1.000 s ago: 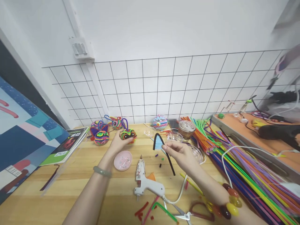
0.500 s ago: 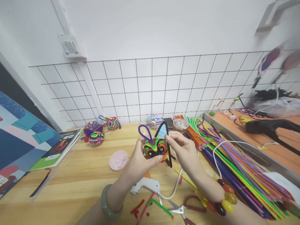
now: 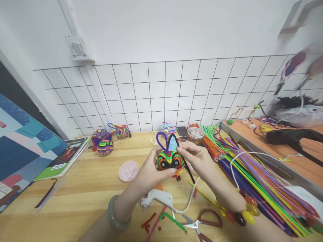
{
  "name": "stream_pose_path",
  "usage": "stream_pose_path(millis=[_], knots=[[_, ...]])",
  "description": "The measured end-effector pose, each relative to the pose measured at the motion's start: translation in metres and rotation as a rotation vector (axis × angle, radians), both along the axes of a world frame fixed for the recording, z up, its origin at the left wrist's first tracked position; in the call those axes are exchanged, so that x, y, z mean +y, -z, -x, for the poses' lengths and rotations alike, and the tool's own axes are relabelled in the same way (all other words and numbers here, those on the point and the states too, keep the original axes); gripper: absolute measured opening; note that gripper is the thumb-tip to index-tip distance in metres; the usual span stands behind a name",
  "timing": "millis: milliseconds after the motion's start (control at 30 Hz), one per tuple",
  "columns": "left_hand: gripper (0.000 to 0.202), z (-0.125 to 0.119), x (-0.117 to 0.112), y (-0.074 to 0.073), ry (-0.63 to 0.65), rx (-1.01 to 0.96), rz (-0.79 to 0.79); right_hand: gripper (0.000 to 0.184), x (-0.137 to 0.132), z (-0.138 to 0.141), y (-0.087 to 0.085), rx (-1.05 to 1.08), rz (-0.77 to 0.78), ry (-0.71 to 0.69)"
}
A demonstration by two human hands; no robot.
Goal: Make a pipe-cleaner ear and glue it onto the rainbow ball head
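My left hand (image 3: 148, 169) is closed round a striped multicolour pipe-cleaner ball (image 3: 169, 160) with two dark eyes and a purple loop (image 3: 161, 140) on top, lifted above the wooden table (image 3: 83, 195). My right hand (image 3: 198, 158) pinches a blue ear-shaped piece edged in black pipe cleaner (image 3: 173, 144) and presses it against the ball's top right. A black tail of that piece hangs down toward the table. Both hands meet at the ball, in the middle of the view.
A white glue gun (image 3: 156, 199) with its cord lies just below the hands, with scissors (image 3: 199, 226) and pipe-cleaner scraps near the front edge. A pink dish (image 3: 128, 170), other finished balls (image 3: 103, 145), a book (image 3: 66, 158) and a long heap of coloured pipe cleaners (image 3: 254, 178) surround them.
My left hand picked the ball up from the back of the table and brought it to the middle. My right hand carried the blue ear piece against its top.
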State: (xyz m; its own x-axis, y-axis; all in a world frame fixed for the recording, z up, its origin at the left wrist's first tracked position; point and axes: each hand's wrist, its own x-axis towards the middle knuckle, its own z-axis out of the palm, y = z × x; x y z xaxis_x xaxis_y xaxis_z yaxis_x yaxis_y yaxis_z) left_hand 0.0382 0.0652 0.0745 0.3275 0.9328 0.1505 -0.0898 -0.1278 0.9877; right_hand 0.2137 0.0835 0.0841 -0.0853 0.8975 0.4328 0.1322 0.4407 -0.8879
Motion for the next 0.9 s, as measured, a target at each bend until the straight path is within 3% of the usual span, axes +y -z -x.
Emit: stream_pose_path(millis=[900], knots=[[0.061,-0.0005,-0.0017,-0.0056,0.037,-0.067,0.04,0.022,0.0007,0.0011,0.0004,-0.007,0.098,-0.007]])
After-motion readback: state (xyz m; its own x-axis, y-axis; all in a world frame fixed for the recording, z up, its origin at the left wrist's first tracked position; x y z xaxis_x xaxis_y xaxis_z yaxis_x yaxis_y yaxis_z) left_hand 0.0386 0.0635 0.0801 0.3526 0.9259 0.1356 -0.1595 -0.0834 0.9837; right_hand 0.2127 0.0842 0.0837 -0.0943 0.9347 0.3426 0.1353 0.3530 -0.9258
